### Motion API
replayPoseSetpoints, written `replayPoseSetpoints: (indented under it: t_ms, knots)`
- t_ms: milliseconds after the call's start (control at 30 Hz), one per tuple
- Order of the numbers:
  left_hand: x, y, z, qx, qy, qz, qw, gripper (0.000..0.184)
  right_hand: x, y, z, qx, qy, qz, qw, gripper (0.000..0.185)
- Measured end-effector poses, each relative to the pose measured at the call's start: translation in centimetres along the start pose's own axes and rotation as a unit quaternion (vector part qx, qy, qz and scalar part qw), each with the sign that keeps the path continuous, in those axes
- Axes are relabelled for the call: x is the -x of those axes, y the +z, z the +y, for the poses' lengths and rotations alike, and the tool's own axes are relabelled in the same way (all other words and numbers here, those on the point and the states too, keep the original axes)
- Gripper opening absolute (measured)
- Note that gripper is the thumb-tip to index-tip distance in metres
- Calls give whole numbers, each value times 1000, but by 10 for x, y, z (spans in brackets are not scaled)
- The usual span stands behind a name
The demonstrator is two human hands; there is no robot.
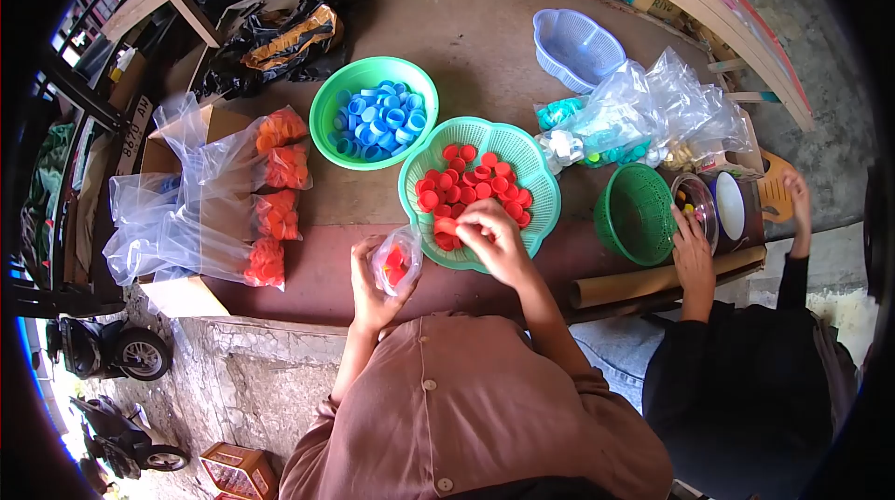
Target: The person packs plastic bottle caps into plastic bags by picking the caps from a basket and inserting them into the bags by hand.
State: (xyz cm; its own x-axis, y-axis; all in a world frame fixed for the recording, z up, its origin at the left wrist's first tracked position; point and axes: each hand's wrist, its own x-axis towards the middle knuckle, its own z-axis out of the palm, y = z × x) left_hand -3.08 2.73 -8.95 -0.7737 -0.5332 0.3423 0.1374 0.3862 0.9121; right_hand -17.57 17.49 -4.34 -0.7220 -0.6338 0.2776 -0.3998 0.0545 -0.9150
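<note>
Red caps (482, 185) lie in a light green slotted basket (531, 160) in front of me. My right hand (494, 237) is over the basket's near side, its fingers pinched on a red cap (446, 226). To the left of the basket, my left hand (375, 291) is wrapped round a clear plastic bag (397, 260) with some red caps inside. Behind, a green bowl (323, 110) holds many blue caps (379, 121).
Filled bags of orange-red caps (282, 167) and loose plastic bags (177, 211) lie at the left. A co-worker's hand (692, 253) is at the right, by a dark green basket (634, 211). A rolled sheet (662, 279) lies along the front edge.
</note>
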Motion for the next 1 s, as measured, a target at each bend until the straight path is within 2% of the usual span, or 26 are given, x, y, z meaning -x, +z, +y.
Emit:
replayPoseSetpoints:
  t_ms: [33, 100, 167, 200, 233, 300, 433, 533, 567, 633, 700, 800, 833, 867, 967, 1000]
  knots:
    - [0, 0, 0, -1, -1, 0, 1000, 68, -4, 7, -14, 16, -67, -22, 997, 7]
    - [0, 0, 1, 3, 0, -6, 1000, 68, -7, 19, -47, 115, -136, -93, 980, 6]
    - [-1, 2, 6, 18, -14, -2, 1000, 69, -5, 33, -44, 181, -191, -138, 955, 5]
    - [0, 1, 8, 31, -30, 3, 999, 69, -6, 35, -40, 117, -159, -153, 968, 7]
    - [0, 1, 7, 30, -30, 5, 999, 69, -6, 36, -33, 116, -160, -155, 968, 7]
    - [0, 0, 3, 22, -17, 5, 1000, 69, -5, 35, -19, -10, -66, -130, 989, 9]
    - [-1, 0, 4, 2, -22, 4, 1000, 68, -4, 24, -20, -196, 61, -161, 965, 10]
    - [-1, -1, 0, -22, 0, 1, 1000, 68, -1, 30, -17, -226, 72, -113, 965, 10]
    - [-1, -1, 1, -21, 0, -1, 1000, 68, -2, 29, -19, 9, -30, -134, 991, 12]
    - [0, 0, 6, 17, -31, 1, 999, 67, 0, 35, -37, 213, -141, -115, 960, 14]
    - [0, -1, 4, 23, -25, -3, 999, 69, 0, 36, -35, 214, -153, -113, 958, 15]
    - [1, -2, -2, 9, -6, 9, 1000, 71, -11, 23, -7, 98, -84, -5, 992, 17]
    - [2, -3, -2, 9, -7, 9, 1000, 71, -16, 17, 13, 144, -89, 50, 984, 15]
    - [2, -3, -3, 15, -8, 11, 1000, 71, -13, 11, 37, 238, -62, 58, 967, 14]
    - [1, -3, -5, 16, -1, 10, 1000, 71, -1, 0, 71, 319, 122, -81, 937, 14]
    - [1, -3, -6, 9, 5, 7, 1000, 72, -1, 2, 70, 319, 121, -82, 937, 14]
